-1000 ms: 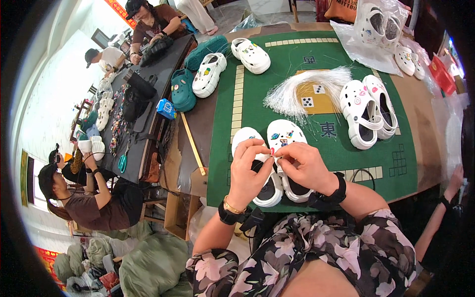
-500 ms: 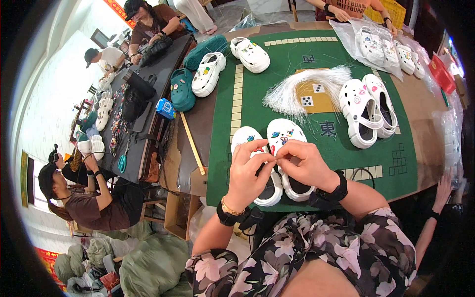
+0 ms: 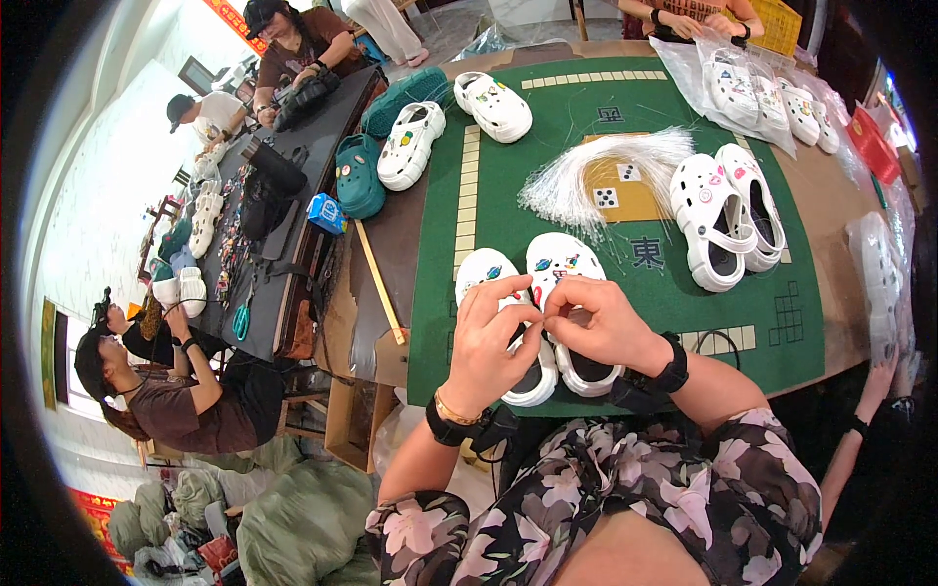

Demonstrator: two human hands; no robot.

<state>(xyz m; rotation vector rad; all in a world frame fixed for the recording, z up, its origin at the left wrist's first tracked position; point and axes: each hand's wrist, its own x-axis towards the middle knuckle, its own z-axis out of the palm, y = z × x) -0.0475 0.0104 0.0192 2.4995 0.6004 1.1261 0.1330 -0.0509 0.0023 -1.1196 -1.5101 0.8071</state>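
Note:
Side by side in front of me stand two white clogs, the left clog (image 3: 477, 266) and the right clog (image 3: 559, 250), with colourful charms on their toes. Over their openings, my left hand (image 3: 489, 347) and my right hand (image 3: 611, 330) meet, thumb and fingertips pinched together. Whatever lies between the fingertips is too small to make out. Beyond the clogs spreads a bundle of thin white plastic strands (image 3: 562, 186). Another pair of white clogs (image 3: 705, 207) with pink charms stands to the right of my hands.
A green mat (image 3: 625, 303) covers the table. At its far left are a white clog (image 3: 496, 109), another white clog (image 3: 411, 146) and a teal clog (image 3: 361, 178). A wooden stick (image 3: 379, 283) lies left. Bagged clogs (image 3: 738, 93) are at the far right near a co-worker; others work at the left table.
My hands stay pinched together over the clogs, barely shifted. At the right edge, another person's hand now holds up a bagged pair of clogs. The far co-worker's hands moved over the bag.

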